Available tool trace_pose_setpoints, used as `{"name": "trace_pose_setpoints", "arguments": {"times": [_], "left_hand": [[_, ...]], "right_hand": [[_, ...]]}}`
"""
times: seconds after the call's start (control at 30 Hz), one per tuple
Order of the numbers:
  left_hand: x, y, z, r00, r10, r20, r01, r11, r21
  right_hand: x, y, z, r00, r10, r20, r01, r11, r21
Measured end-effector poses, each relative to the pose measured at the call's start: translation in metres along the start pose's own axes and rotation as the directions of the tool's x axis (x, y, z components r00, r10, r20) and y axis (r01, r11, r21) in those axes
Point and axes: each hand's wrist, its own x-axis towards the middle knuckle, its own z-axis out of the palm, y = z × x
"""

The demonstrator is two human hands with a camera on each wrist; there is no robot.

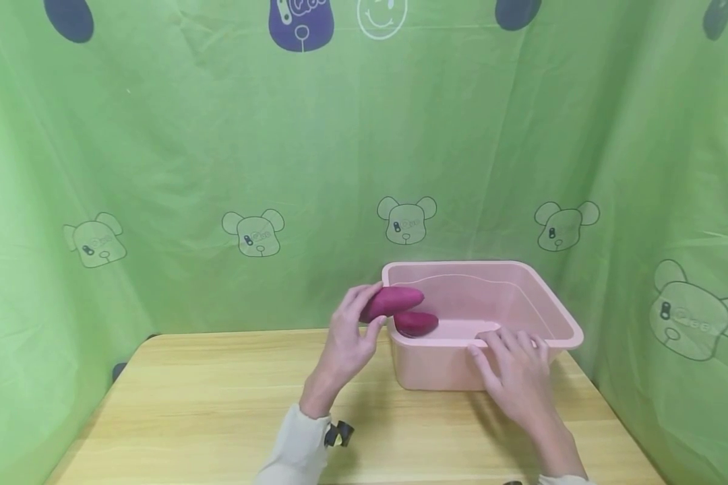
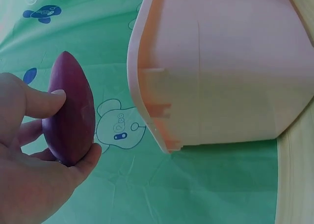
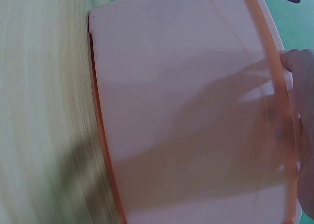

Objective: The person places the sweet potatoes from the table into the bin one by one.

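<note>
My left hand (image 1: 347,342) grips a purple sweet potato (image 1: 396,300) over the left rim of a pink plastic bin (image 1: 439,367). The left wrist view shows thumb and fingers on opposite sides of this sweet potato (image 2: 73,111), beside the bin's outer wall (image 2: 230,77). A second purple sweet potato (image 1: 417,324) lies inside the bin at its left end, partly hidden by the near rim. On the near rim, my right hand (image 1: 518,377) holds on, fingers hooked over the edge and thumb outside. Its fingertips are partly hidden in the right wrist view.
The bin stands at the back right of a light wooden table (image 1: 218,397). Behind and at both sides hangs a green curtain (image 1: 315,135) printed with bear heads. A small black clip-like piece (image 1: 340,434) sits by the left sleeve cuff.
</note>
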Motion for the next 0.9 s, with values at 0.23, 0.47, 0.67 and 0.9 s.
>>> {"name": "trace_pose_setpoints", "arguments": {"times": [0.23,0.47,0.67,0.9], "left_hand": [[0.003,0.003,0.007,1.0,0.002,-0.011,-0.002,1.0,-0.024],[0.006,0.008,0.013,0.999,0.029,-0.014,-0.029,0.999,-0.035],[0.006,0.009,0.018,1.0,0.003,-0.012,-0.003,0.999,-0.032],[0.013,0.011,0.023,1.0,0.002,0.002,-0.002,1.0,-0.015]], "right_hand": [[-0.001,0.0,0.0,1.0,0.006,0.01,-0.006,1.0,-0.002],[-0.001,0.0,0.001,1.0,0.005,0.001,-0.005,1.0,-0.002],[-0.001,-0.001,0.001,1.0,0.009,0.007,-0.009,1.0,-0.004],[0.0,-0.001,-0.001,1.0,0.011,0.009,-0.011,1.0,-0.005]]}}
